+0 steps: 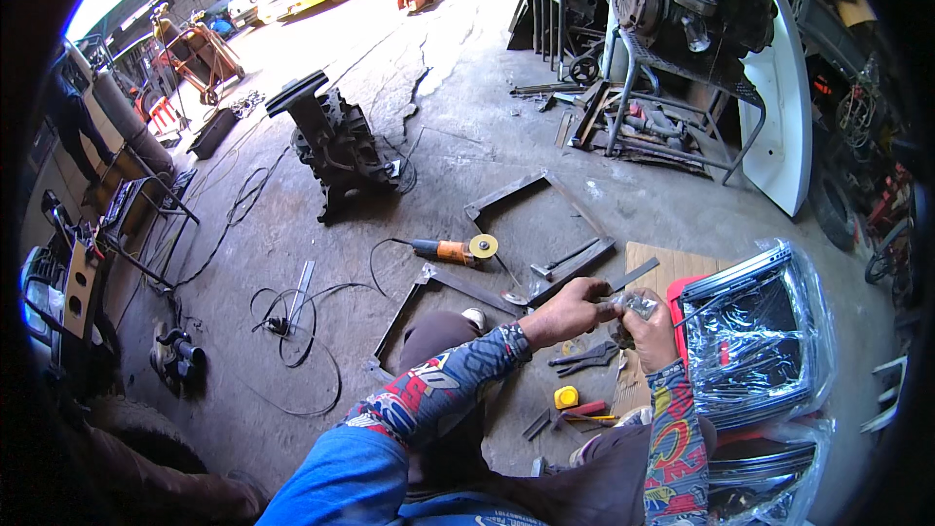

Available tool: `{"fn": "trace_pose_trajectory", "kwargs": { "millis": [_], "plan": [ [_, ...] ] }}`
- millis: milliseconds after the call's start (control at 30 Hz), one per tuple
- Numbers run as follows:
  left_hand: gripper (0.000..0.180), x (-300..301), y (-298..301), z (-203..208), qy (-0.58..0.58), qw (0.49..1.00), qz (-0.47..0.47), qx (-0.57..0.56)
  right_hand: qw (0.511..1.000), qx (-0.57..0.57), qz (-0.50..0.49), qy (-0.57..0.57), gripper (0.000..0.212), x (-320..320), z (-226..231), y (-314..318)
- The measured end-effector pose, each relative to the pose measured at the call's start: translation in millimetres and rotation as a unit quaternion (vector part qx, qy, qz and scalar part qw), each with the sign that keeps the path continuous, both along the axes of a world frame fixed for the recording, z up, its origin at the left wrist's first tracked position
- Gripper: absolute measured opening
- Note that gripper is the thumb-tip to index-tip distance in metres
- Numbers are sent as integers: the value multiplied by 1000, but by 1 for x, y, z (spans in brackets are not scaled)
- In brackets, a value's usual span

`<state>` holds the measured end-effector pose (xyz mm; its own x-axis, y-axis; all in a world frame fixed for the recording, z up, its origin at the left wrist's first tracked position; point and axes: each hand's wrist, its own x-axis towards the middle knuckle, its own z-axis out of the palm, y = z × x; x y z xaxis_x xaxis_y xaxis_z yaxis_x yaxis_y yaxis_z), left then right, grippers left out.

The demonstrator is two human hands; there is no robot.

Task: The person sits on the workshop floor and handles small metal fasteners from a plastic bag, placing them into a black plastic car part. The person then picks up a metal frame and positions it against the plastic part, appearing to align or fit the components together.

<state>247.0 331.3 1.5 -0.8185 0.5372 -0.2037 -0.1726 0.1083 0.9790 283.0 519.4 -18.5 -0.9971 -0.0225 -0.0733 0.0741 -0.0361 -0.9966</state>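
Above the cardboard sheet (638,255), my two hands meet. My right hand (654,339) is closed round a small clear plastic bag (638,305) whose contents I cannot make out. The closed fingers of my left hand (570,314) pinch the bag's left side. Just below them on the floor lie locking pliers (584,358). A yellow tape measure (566,396) and a red-handled tool (582,410) rest nearer to me. Beyond my left forearm is an orange angle grinder (443,250) with a yellow disc.
Angled steel bars (575,261) form an open frame on the floor ahead. Plastic-wrapped black panels (755,341) stand at my right. An engine block (336,151) sits farther off, and a black cable (336,370) loops at left. Another engine (682,5) rests on a metal stand.
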Motion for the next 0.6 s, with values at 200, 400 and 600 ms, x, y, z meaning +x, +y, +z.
{"fn": "trace_pose_trajectory", "kwargs": {
  "millis": [200,400,600],
  "plan": [
    [36,-5,-7,2,20,999,-37,5,995,-92,10,-43,18,2,4,-2],
    [33,-5,-7,-2,60,996,-58,24,988,-141,30,-45,17,3,2,0],
    [37,0,-11,5,-31,996,-65,56,981,-183,45,-52,22,4,6,-2]
  ]
}}
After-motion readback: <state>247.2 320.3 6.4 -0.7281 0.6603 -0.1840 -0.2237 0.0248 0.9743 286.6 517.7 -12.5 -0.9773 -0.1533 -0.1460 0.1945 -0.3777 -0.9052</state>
